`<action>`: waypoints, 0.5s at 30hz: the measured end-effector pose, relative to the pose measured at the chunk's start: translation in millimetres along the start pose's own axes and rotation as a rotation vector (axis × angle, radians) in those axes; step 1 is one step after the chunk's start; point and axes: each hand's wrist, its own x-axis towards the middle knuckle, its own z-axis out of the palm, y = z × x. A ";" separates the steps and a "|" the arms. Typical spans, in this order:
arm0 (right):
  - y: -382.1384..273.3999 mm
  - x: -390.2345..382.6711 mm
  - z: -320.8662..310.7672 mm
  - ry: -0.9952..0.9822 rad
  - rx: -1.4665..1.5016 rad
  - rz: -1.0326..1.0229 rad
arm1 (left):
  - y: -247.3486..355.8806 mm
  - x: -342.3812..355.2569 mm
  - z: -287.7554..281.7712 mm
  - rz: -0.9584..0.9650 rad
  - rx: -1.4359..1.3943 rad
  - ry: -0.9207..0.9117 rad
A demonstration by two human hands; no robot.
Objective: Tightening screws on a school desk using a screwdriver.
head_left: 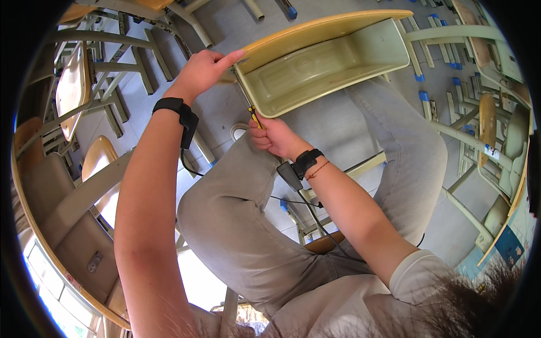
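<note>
A school desk is tilted over my knees, with a pale olive open compartment point(321, 70) and a wooden top edge point(327, 25). My left hand point(200, 73) is at the desk's upper left end, thumb stretched onto its edge and fingers curled; what they hold is hidden. My right hand point(273, 135) is closed around a yellow-and-black handled tool point(256, 117), apparently a screwdriver, at the compartment's lower left corner. The tool's tip is hard to make out. Black bands with cables are on both wrists.
Desks and chairs with pale metal frames surround me: a wooden seat point(73, 90) at left, another point(98, 163) below it, and stacked furniture point(487, 129) at right. Metal legs with blue caps point(424, 97) stand on the grey tiled floor point(141, 118). My legs are spread beneath the desk.
</note>
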 end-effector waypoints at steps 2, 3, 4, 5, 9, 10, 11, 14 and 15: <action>5.1 -0.7 10.4 0.097 -0.132 -0.053 | -0.2 -1.2 -0.7 -0.009 -0.001 -0.008; 7.4 0.0 12.8 0.192 -0.266 -0.128 | 0.6 -0.4 -2.2 -0.010 0.016 -0.014; 8.6 1.5 15.0 0.288 -0.399 -0.202 | 1.5 0.3 -3.2 -0.011 0.033 -0.021; 9.1 3.3 16.8 0.288 -0.398 -0.204 | 2.3 0.6 -3.5 -0.010 0.034 -0.021; 12.6 6.1 17.9 0.556 -0.986 -0.520 | 6.2 1.1 -2.2 -0.003 0.023 -0.020; 14.3 5.6 22.1 0.671 -1.265 -0.589 | 4.3 0.2 -2.5 -0.003 0.013 -0.013; 16.7 5.8 26.9 0.669 -1.264 -0.588 | 2.4 -0.4 -2.8 -0.005 0.015 -0.013; 21.6 8.8 40.2 0.808 -1.309 -0.330 | -2.2 -3.0 -3.9 -0.021 0.021 -0.021; 22.4 11.6 26.9 0.736 -1.174 -0.469 | 4.4 1.6 -1.6 0.005 0.014 -0.011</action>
